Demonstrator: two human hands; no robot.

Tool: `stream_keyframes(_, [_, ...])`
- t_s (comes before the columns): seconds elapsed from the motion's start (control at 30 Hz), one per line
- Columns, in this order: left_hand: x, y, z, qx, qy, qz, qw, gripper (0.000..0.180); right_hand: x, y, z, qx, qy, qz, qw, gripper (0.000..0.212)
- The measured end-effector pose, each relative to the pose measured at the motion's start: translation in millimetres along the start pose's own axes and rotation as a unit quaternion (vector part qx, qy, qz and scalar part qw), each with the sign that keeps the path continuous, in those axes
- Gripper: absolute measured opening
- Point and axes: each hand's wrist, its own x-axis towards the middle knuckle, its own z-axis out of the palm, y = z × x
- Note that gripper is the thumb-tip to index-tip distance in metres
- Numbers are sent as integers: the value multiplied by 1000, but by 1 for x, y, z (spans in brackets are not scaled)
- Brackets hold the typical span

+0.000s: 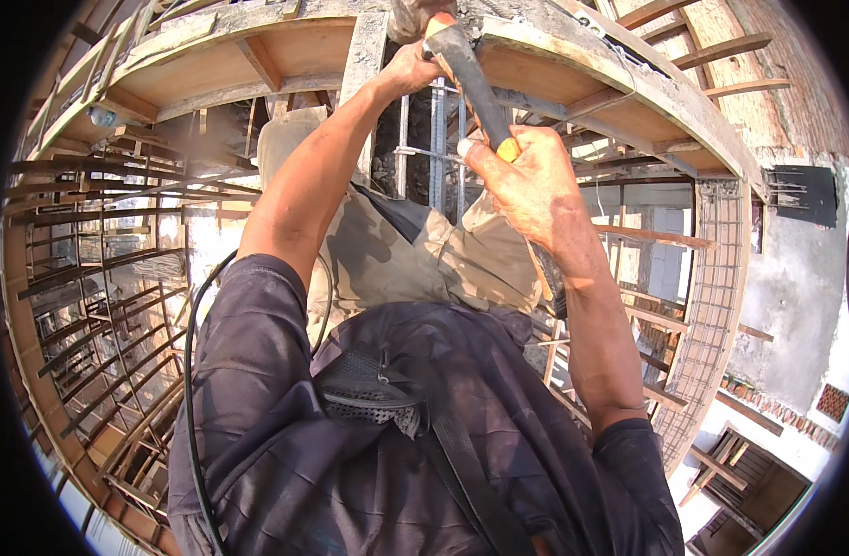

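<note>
My right hand (pixel 528 190) is wrapped round the black and orange handle of a hammer (pixel 471 83), whose grip end sticks out below the wrist. The hammer slants up to the top of the view, where its grey head is cut off by the frame edge. Close to that head, my left hand (pixel 411 70) reaches forward with its fingers curled. What those fingers hold is hidden behind the handle. Just below, tied steel rebars (pixel 437 139) stand in a gap between boards, near my knees.
Wooden formwork boxes (pixel 309 56) curve across the far side, left and right. Timber poles (pixel 100 208) form scaffolding below on the left. A rebar mesh (pixel 716 269) runs along a beam mould on the right, beside a grey wall (pixel 795 296). A black cable (pixel 191 389) hangs along my left arm.
</note>
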Motion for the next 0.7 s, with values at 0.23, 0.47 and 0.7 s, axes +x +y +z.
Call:
stream_keyframes(0.23, [2,61,7,17,-4,-116,993,36,-29,-83,-85,72,359,-466,805,30])
stream_keyframes(0.47, [-12,29,4,-2,34,44,998,25,27,90,28,-165,65,-3,984,29])
stream_keyframes(0.7, [-4,19,5,-17,19,-123,992,39,-20,-57,-53,6,54,-24,998,28])
